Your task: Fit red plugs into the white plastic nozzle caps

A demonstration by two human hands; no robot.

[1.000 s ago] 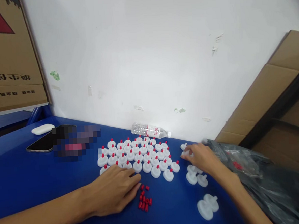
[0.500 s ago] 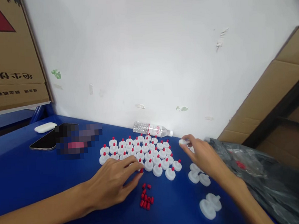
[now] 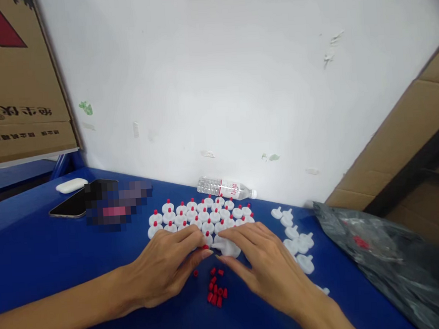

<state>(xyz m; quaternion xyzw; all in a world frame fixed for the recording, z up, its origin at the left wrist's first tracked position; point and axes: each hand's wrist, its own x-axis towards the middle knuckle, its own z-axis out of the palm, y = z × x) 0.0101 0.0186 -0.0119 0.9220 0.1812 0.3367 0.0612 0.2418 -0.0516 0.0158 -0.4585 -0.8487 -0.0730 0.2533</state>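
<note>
Head cam, over the blue table (image 3: pixel 31 255): L hand (image 3: pixel 162 267) pinched a red cap (image 3: pixel 205 246) btwn thumb & fingers; R hand (image 3: pixel 274 265) gripped a white nozzled disc (image 3: pixel 230 249), spout pointing L at that cap. Fingers hid the join, so couldn't tell if the two touched. Loose red caps (image 3: pixel 214 299) lay just nearer the person, w/ rows of red-capped discs (image 3: pixel 169 216) behind the hands. Uncapped white discs (image 3: pixel 305 264) sat to the R, nr a dark plastic bag (image 3: pixel 405 282). Clear bottle (image 3: pixel 224 188) lay sideways by the wall (image 3: pixel 218 85).
</note>
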